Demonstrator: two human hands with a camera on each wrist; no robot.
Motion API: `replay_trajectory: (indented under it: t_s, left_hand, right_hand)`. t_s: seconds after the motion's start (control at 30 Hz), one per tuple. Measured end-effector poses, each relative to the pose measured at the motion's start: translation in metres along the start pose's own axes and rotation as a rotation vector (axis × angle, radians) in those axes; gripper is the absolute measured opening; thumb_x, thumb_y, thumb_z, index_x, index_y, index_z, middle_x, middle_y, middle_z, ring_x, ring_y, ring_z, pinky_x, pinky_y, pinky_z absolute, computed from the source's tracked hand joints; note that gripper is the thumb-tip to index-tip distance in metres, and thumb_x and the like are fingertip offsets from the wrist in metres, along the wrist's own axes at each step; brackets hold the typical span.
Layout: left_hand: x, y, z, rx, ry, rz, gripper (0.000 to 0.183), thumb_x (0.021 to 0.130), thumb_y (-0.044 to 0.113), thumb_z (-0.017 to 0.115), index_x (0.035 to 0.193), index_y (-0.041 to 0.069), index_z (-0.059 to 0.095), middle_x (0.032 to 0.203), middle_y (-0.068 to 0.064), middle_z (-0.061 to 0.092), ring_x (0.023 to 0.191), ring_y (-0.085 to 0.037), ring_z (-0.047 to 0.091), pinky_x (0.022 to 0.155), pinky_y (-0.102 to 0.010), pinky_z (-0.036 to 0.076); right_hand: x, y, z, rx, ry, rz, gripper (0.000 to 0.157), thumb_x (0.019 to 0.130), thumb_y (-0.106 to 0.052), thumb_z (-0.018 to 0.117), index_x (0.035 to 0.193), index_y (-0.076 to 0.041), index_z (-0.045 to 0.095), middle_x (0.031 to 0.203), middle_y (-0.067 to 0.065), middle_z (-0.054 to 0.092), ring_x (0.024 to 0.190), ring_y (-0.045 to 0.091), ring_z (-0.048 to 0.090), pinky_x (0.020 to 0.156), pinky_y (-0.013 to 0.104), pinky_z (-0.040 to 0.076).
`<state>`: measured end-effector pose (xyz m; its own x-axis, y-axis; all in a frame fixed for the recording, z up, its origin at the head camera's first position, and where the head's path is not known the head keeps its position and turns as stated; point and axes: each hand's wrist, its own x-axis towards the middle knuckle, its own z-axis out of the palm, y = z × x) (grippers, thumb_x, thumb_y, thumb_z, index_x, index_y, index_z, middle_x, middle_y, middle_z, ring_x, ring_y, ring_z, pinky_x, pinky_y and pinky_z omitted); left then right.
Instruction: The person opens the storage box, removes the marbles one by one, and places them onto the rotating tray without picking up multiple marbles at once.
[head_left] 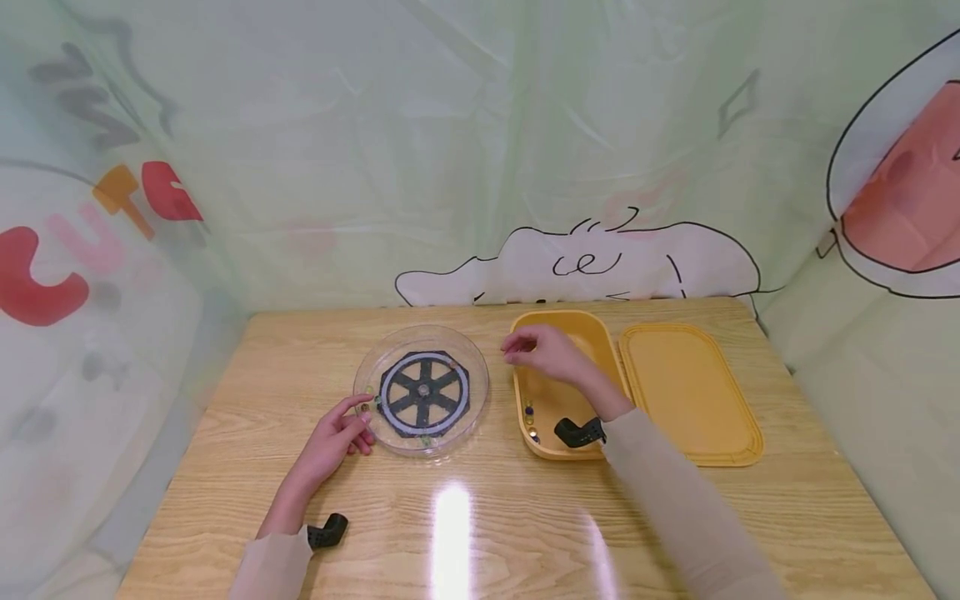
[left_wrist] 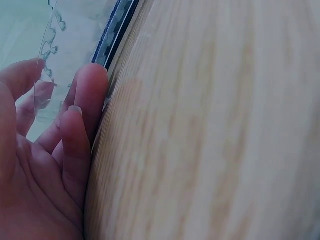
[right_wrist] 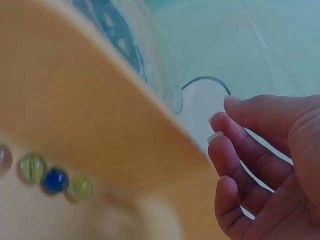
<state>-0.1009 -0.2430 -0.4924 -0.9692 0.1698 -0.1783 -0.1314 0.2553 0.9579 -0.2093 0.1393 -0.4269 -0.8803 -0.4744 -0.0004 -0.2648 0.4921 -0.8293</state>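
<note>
The left hand (head_left: 330,442) is at the left side of a clear round dish (head_left: 481,392), its fingers loosely bent and somewhat spread, with the uppermost fingertip at the rim and the lower ones beside the outer wall, close to the table (head_left: 375,542). A black six-spoked wheel (head_left: 423,414) with a pale ring shows within the dish's outline; whether it lies inside or beneath the dish I cannot tell. A few small marbles (head_left: 425,441) show around the wheel, a couple of them close to the left fingertips. The right hand (head_left: 551,350) hangs above the left edge of a yellow bin (head_left: 555,392), fingertips pointing toward the dish; its fingers are gently curled, with the thumb slightly apart from the fingers that show. On the bin's floor, along its left side, more glass balls lie in a short row, among them a deep blue ball (right_wrist: 55,180) between two yellowish ones. A flat yellow lid (head_left: 682,400) lies on the table just right of the bin.
</note>
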Motion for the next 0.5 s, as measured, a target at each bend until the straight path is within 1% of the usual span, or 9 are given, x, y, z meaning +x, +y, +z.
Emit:
replay_trajectory:
  t_s: [0.1,0.3,0.4,0.5]
  left_hand:
    - [-0.005,0.01,0.001,0.007,-0.007,0.01,0.04,0.105,0.011,0.052,0.143,0.0,0.046,0.083,-0.019,0.067,0.067,-0.026,0.067,0.062,-0.028,0.049]
    - [-0.006,0.011,0.001,0.01,-0.008,0.014,0.041,0.105,0.011,0.051,0.144,0.001,0.046,0.083,-0.019,0.067,0.067,-0.027,0.067,0.063,-0.028,0.049]
    - [-0.006,0.011,0.001,0.012,-0.009,0.01,0.041,0.105,0.01,0.051,0.144,0.002,0.046,0.083,-0.018,0.067,0.068,-0.027,0.067,0.063,-0.027,0.049]
    - [-0.006,0.011,0.001,0.013,-0.009,0.009,0.041,0.105,0.01,0.051,0.145,0.002,0.046,0.083,-0.017,0.067,0.068,-0.027,0.067,0.063,-0.027,0.049]
  right_hand:
    - [-0.001,0.011,-0.003,0.033,-0.001,0.011,0.014,0.091,-0.006,0.072,0.103,-0.001,0.072,0.096,0.007,0.07,0.09,0.021,0.063,0.084,0.033,0.05]
    - [-0.001,0.026,-0.008,0.104,-0.028,0.081,0.01,0.089,-0.003,0.073,0.098,0.0,0.072,0.092,0.006,0.07,0.087,0.021,0.061,0.081,0.031,0.048]
    - [-0.001,0.032,-0.01,0.098,-0.076,0.115,0.007,0.088,-0.001,0.073,0.094,-0.003,0.073,0.091,0.005,0.07,0.086,0.021,0.06,0.079,0.032,0.048]
    - [-0.002,0.037,-0.011,0.059,-0.142,0.131,0.007,0.089,-0.001,0.071,0.093,-0.006,0.074,0.092,0.005,0.071,0.084,0.021,0.059,0.076,0.032,0.048]
